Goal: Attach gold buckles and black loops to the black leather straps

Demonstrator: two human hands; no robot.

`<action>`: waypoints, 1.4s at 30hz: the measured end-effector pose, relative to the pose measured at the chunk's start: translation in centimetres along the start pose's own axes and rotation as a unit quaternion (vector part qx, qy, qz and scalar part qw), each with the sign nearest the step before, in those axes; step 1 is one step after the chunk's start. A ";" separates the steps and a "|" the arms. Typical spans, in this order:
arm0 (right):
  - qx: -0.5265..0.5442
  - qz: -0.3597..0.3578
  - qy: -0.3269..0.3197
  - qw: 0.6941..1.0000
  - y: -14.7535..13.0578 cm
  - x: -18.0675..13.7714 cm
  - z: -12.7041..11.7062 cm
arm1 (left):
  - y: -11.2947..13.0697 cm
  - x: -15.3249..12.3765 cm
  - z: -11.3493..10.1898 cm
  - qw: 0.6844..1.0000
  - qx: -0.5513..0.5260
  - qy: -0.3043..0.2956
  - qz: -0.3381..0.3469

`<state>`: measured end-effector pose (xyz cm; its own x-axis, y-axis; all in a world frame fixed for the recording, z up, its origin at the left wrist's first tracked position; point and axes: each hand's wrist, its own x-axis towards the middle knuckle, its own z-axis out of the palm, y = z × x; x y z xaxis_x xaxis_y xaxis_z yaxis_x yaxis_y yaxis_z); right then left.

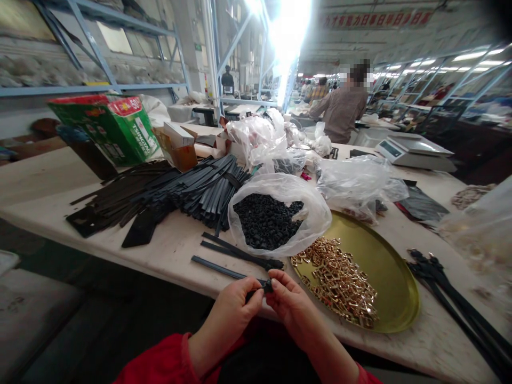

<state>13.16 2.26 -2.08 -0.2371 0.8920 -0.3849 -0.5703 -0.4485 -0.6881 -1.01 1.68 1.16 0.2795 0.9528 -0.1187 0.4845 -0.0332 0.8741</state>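
Observation:
My left hand [237, 302] is closed, with thumb and fingers pinching a thin black strap [218, 266] near one end. The strap's other end points left over the table edge area. Close beside it, my right hand [287, 296] is closed too, its thumb and fingertips on the strap's tip. A small dark lump shows between the fingertips; I cannot tell whether it is a loop or the folded strap. Just beyond my hands lie two more black straps [236, 252]. A clear plastic bag [320, 218] holds many small black loops [268, 221]. Gold buckles [340, 282] are heaped on a round gold tray [400, 298].
Bundled dark straps [200, 186] lie at the left. Behind them stand a green beer carton [120, 130] and a small open box [178, 146]. Straps with buckles [444, 282] lie at the right, and a scale [414, 149] stands farther back. A person [344, 109] is beyond the table.

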 end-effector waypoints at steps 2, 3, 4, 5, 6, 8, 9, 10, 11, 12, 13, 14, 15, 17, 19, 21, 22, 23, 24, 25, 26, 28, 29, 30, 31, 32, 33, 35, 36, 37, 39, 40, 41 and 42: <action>0.031 0.022 -0.002 0.999 0.2 -0.2 0.4 | -0.1 -0.1 0.2 1.000 0.017 0.008 -0.008; 0.036 0.028 -0.005 0.999 0.4 -0.3 0.5 | -0.2 -0.2 0.3 1.000 0.026 0.012 -0.013; 0.039 0.030 -0.009 0.999 0.5 -0.4 0.6 | -0.4 -0.2 0.4 0.999 0.033 0.015 -0.016; 0.044 0.032 -0.013 0.998 0.6 -0.4 0.5 | -0.5 -0.3 0.5 0.999 0.035 0.017 -0.017; 0.049 0.034 -0.016 0.998 0.7 -0.5 0.4 | -0.6 -0.3 0.5 0.999 0.033 0.015 -0.017; 0.055 0.035 -0.017 0.998 0.8 -0.5 0.1 | -0.7 -0.5 0.4 1.000 0.016 0.002 -0.013; 0.055 0.032 -0.011 0.998 0.8 -0.5 -0.1 | -0.6 -0.6 0.3 1.000 0.003 -0.007 -0.013; 0.053 0.026 -0.001 0.998 0.8 -0.5 -0.4 | -0.6 -0.7 0.2 1.000 -0.007 -0.014 -0.014; 0.052 0.020 0.009 0.998 0.8 -0.5 -0.5 | -0.5 -0.8 0.1 1.000 -0.014 -0.017 -0.017; 0.053 0.015 0.017 0.998 0.8 -0.6 -0.7 | -0.5 -0.9 0.0 1.000 -0.018 -0.015 -0.019; 0.057 0.010 0.021 0.998 0.9 -0.6 -0.7 | -0.5 -1.0 -0.1 1.000 -0.020 -0.007 -0.023; 0.061 0.007 0.021 0.998 0.9 -0.7 -0.7 | -0.5 -1.1 -0.2 0.999 -0.022 0.002 -0.029; 0.066 0.004 0.020 0.998 0.9 -0.8 -0.6 | -0.5 -1.2 -0.2 0.999 -0.027 0.010 -0.036; 0.073 -0.001 0.016 0.997 0.9 -1.1 -0.3 | -0.6 -1.2 -0.2 0.998 -0.046 0.020 -0.046; 0.077 -0.005 0.016 0.997 1.0 -1.4 0.0 | -0.7 -1.3 -0.2 0.996 -0.065 0.011 -0.059; 0.079 -0.006 0.014 0.997 1.3 -1.7 0.3 | -0.7 -1.4 0.0 0.994 -0.083 0.000 -0.074; 0.080 -0.007 0.009 0.997 1.5 -1.9 0.4 | -0.6 -1.4 0.2 0.993 -0.092 0.000 -0.080; 0.081 -0.010 0.003 0.997 1.8 -2.0 0.4 | -0.6 -1.5 0.4 0.991 -0.102 0.005 -0.085; 0.080 -0.011 -0.003 0.997 2.1 -2.1 0.5 | -0.6 -1.5 0.5 0.990 -0.114 0.013 -0.087; 0.077 -0.012 -0.008 0.997 2.4 -2.2 0.5 | -0.6 -1.5 0.7 0.988 -0.127 0.021 -0.085; 0.071 -0.013 -0.012 0.997 2.7 -2.3 0.5 | -0.6 -1.5 0.8 0.986 -0.139 0.022 -0.084; 0.047 -0.022 -0.016 0.999 3.0 -2.4 0.4 | -0.7 -1.5 0.9 0.982 -0.164 0.010 -0.096; 0.034 -0.031 -0.016 0.999 2.9 -2.5 0.3 | -0.7 -1.5 0.9 0.979 -0.174 -0.001 -0.108; 0.023 -0.041 -0.013 0.999 2.8 -2.6 0.1 | -0.7 -1.5 0.8 0.976 -0.180 -0.014 -0.121; 0.014 -0.051 -0.009 0.999 2.7 -2.7 0.0 | -0.7 -1.5 0.7 0.973 -0.185 -0.026 -0.133; 0.003 -0.056 -0.007 0.998 2.5 -2.7 -0.1 | -0.7 -1.5 0.6 0.971 -0.186 -0.036 -0.142; -0.007 -0.053 -0.010 0.998 2.3 -2.8 -0.3 | -0.6 -1.5 0.5 0.971 -0.186 -0.043 -0.143; -0.026 -0.030 -0.026 0.999 2.1 -2.9 -0.5 | -0.5 -1.6 0.3 0.972 -0.187 -0.047 -0.131; -0.036 -0.013 -0.039 0.998 2.1 -2.9 -0.6 | -0.5 -1.6 0.2 0.974 -0.184 -0.045 -0.123; -0.044 0.003 -0.052 0.998 2.1 -2.8 -0.7 | -0.4 -1.6 0.1 0.977 -0.174 -0.042 -0.114; -0.055 0.028 -0.072 0.995 2.0 -2.7 -0.8 | -0.2 -1.5 -0.1 0.985 -0.137 -0.036 -0.100; -0.061 0.037 -0.081 0.994 1.9 -2.6 -0.8 | -0.1 -1.5 -0.3 0.988 -0.114 -0.034 -0.096; -0.064 0.044 -0.088 0.993 1.8 -2.6 -0.9 | 0.0 -1.4 -0.4 0.991 -0.093 -0.033 -0.094; -0.064 0.053 -0.096 0.992 1.6 -2.5 -0.9 | 0.1 -1.4 -0.5 0.992 -0.079 -0.034 -0.093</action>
<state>13.52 -0.76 -2.75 -0.4421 0.8287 -0.3432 -0.4328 -0.5322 -0.7276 -1.77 0.53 1.67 0.2554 0.9151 -0.3121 0.3984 0.1945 0.8963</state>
